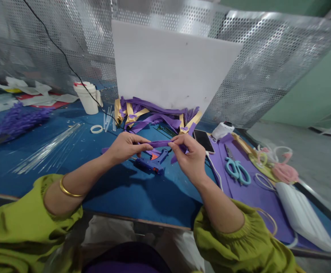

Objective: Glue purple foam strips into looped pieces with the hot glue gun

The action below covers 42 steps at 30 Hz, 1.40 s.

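While the blue glue gun lies on its side on the table, a narrow purple strip is held just above and beyond it, stretched between two hands. Step looks like folding or smoothing the strip; whether it is doubled, cannot tell. To do it well: keep edges even, pull lightly and equally from both ends, press the crease along its length instead of pinching at one spot. Gun's nozzle may be hot, so fingers best kept high of it.

Left hand: left of the gun's middle, thumb and fingers closed in a pinch on the strip's left part. Right hand: right of the gun, thumb and index finger pinching the other part, remaining fingers curled. Scissors lie well right of the gun, untouched.
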Motion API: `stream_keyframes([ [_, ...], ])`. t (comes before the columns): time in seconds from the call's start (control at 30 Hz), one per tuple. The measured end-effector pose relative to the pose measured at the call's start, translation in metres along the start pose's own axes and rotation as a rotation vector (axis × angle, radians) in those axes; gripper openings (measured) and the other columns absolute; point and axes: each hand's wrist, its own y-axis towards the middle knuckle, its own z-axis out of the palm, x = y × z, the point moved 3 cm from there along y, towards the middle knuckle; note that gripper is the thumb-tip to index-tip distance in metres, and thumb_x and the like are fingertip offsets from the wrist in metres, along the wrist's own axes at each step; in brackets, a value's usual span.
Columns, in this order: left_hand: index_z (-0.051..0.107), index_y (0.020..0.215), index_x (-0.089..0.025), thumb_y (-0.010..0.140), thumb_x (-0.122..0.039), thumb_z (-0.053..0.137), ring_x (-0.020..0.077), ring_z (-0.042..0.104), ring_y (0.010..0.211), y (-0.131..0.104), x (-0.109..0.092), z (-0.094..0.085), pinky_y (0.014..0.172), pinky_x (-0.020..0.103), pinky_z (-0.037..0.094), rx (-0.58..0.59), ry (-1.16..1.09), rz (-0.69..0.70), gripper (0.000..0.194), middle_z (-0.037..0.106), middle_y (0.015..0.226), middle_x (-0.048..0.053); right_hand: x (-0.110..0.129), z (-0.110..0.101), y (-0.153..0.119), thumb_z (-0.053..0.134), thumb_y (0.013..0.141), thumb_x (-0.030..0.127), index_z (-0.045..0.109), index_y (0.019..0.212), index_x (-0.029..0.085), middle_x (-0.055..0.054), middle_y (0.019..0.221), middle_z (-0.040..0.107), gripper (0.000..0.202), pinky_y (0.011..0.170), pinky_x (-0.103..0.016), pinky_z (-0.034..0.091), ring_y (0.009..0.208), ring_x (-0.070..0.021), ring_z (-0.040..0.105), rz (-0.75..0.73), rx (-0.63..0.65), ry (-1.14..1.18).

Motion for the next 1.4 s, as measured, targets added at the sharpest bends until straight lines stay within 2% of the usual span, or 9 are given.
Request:
stream_keyframes([
  [0.2,0.084,0.083,-0.017,0.075,-0.034,0.078,0.0137,0.061,0.053,0.0,-0.003,0.002,0.054,0.022,0.044,-0.013,-0.039,0.027,0.02,0.07,0.058,0.003,0.005,0.003,-0.001,0.063,0.091,0.02,0.057,0.074,0.024,-0.002,0.08,0.069,0.018,0.071,-0.032,0.05,0.078,-0.0174,0.066,-0.061,0.031,-0.01],
  [0.4,0.084,0.089,-0.017,0.073,-0.038,0.079,0.0135,0.057,0.05,-0.001,-0.007,0.005,0.048,0.022,0.038,0.06,-0.042,0.003,0.027,0.069,0.056,0.002,0.008,0.005,-0.002,0.063,0.091,0.02,0.058,0.074,0.024,-0.003,0.082,0.07,0.017,0.07,-0.032,0.051,0.078,-0.0177,0.066,-0.078,0.042,-0.008],
  [0.57,0.083,0.082,-0.017,0.075,-0.032,0.078,0.0155,0.064,0.057,-0.002,-0.006,0.006,0.055,0.023,0.047,0.019,-0.072,0.043,0.018,0.075,0.067,0.005,0.008,0.007,-0.005,0.064,0.09,0.022,0.06,0.074,0.024,-0.003,0.084,0.071,0.017,0.068,-0.031,0.051,0.076,-0.0172,0.066,-0.096,0.078,-0.009],
  [0.77,0.084,0.086,-0.017,0.076,-0.037,0.079,0.0159,0.065,0.058,-0.004,-0.005,0.009,0.055,0.022,0.045,0.087,-0.045,0.034,0.023,0.075,0.068,0.005,0.009,0.009,-0.006,0.064,0.091,0.023,0.061,0.075,0.024,-0.003,0.085,0.071,0.017,0.068,-0.031,0.052,0.077,-0.0171,0.067,-0.111,0.084,-0.002],
  [0.93,0.084,0.083,-0.017,0.078,-0.034,0.076,0.0175,0.068,0.065,-0.005,-0.006,0.009,0.062,0.024,0.05,0.047,-0.05,0.073,0.019,0.078,0.075,0.007,0.011,0.011,-0.008,0.064,0.092,0.024,0.063,0.076,0.024,-0.004,0.087,0.072,0.017,0.071,-0.031,0.054,0.079,-0.0172,0.069,-0.144,0.116,0.004],
  [1.07,0.084,0.089,-0.019,0.077,-0.036,0.078,0.0187,0.069,0.067,-0.005,-0.005,0.01,0.062,0.024,0.051,0.075,-0.063,0.058,0.022,0.079,0.076,0.006,0.012,0.012,-0.009,0.064,0.092,0.023,0.064,0.075,0.024,-0.004,0.088,0.073,0.017,0.071,-0.031,0.054,0.08,-0.0171,0.069,-0.143,0.12,-0.012],
  [1.23,0.084,0.085,-0.018,0.081,-0.032,0.075,0.0173,0.07,0.068,-0.006,-0.008,0.01,0.062,0.022,0.05,0.034,0.0,0.147,0.018,0.079,0.076,0.006,0.013,0.014,-0.01,0.066,0.091,0.019,0.063,0.077,0.023,-0.004,0.088,0.071,0.015,0.071,-0.028,0.054,0.081,-0.0155,0.068,-0.18,0.15,0.012],
  [1.4,0.083,0.093,-0.017,0.079,-0.033,0.078,0.0182,0.071,0.072,-0.006,-0.008,0.011,0.066,0.023,0.052,0.032,0.001,0.202,0.022,0.08,0.08,0.005,0.012,0.015,-0.01,0.067,0.091,0.017,0.063,0.078,0.023,-0.004,0.088,0.071,0.014,0.068,-0.028,0.054,0.079,-0.015,0.068,-0.187,0.137,0.023],
])
